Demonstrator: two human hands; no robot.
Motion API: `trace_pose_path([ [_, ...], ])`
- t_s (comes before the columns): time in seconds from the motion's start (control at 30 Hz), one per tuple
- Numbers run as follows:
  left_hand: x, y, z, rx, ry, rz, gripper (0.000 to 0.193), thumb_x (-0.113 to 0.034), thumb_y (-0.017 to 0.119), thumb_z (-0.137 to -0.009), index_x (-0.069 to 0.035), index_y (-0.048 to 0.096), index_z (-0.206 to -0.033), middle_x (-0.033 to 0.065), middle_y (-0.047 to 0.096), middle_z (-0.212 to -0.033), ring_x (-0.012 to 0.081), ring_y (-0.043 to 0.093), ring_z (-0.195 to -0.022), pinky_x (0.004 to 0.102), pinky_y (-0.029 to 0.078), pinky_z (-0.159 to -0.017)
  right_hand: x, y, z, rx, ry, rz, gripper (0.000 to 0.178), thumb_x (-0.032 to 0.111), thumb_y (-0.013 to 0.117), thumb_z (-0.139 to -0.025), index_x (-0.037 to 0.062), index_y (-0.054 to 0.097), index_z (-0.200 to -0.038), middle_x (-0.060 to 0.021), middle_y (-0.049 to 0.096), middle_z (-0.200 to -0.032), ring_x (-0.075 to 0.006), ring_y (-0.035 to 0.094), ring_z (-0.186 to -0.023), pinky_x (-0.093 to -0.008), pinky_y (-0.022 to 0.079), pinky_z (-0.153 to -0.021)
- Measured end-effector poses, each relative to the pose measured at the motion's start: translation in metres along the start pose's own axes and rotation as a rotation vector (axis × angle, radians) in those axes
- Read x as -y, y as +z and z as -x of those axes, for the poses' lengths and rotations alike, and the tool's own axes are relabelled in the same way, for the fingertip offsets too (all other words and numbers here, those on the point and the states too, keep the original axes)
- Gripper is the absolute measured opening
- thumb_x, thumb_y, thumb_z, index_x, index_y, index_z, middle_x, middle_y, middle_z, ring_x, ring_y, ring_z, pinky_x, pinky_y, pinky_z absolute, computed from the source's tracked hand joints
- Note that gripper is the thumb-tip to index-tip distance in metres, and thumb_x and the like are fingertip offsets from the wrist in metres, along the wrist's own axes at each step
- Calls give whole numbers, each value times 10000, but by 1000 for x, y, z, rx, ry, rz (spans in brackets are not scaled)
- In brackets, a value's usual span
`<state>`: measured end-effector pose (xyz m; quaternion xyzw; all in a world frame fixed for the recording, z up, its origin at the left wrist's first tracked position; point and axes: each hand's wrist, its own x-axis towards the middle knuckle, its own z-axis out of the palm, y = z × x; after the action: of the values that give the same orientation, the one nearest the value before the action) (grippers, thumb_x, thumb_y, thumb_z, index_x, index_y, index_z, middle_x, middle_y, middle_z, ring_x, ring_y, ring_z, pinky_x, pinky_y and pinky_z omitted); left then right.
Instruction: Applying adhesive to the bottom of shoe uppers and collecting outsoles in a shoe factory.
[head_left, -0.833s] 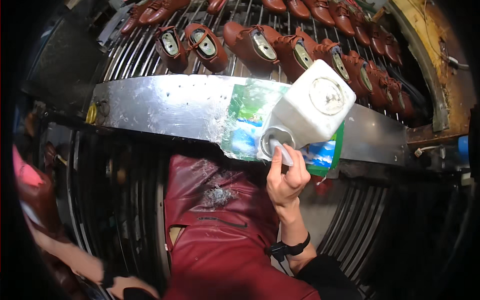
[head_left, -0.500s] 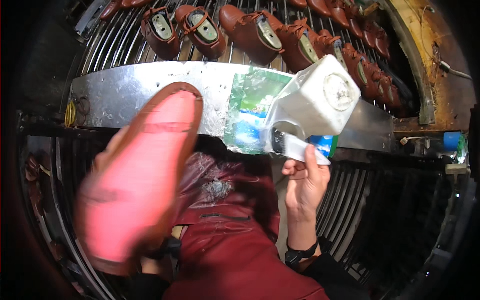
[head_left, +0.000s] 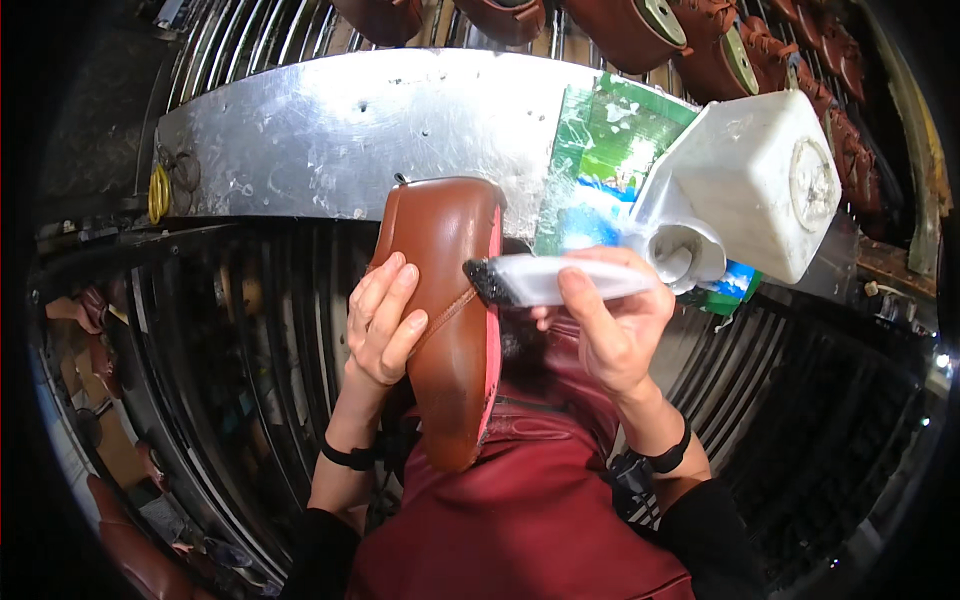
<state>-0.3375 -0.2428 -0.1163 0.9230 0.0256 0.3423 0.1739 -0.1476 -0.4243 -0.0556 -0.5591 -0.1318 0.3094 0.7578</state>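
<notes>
A shiny metal ledge (head_left: 330, 130) is covered toward its right by a green and blue plastic sheet (head_left: 625, 130). At its left end a loop of yellow cord (head_left: 158, 193) is seen. Beyond the ledge, rows of brown shoes (head_left: 625, 35) are held on metal rods (head_left: 265, 35). At far right, a wooden frame (head_left: 905, 120) is partly shown.

The boot (head_left: 435, 285) is brown with a pink sole edge (head_left: 494, 340); the brush (head_left: 530, 281) white, black-bristled; the jug (head_left: 750, 180) white; the counter (head_left: 330, 140) silver; the sheet (head_left: 625, 140) patterned green, blue, white; the racked shoes (head_left: 625, 35), partly cut off, seemingly reddish brown.
</notes>
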Motion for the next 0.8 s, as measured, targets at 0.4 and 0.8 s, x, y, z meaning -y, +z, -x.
trace_pose_path([
  [0.4, 0, 2, -5, -59, 9, 15, 306, -46, 679, -963, -53, 531, -1231, 264, 667, -1339, 440, 668, -1224, 518, 574, -1002, 5, 0, -43, -2, 34, 29, 201, 110, 723, -1005, -76, 698, -1076, -142, 747, -873, -198, 715, -670, -310, 568, -560],
  [0.8, 1, 8, -8, -122, 66, -27, 304, -55, 679, -960, -22, 551, -1233, 274, 668, -1342, 441, 671, -1223, 511, 566, -1021, 39, -14, 83, 575, -463, 283, 260, -96, 762, -804, -119, 713, -1058, -223, 744, -968, -325, 728, -751, -404, 601, -670],
])
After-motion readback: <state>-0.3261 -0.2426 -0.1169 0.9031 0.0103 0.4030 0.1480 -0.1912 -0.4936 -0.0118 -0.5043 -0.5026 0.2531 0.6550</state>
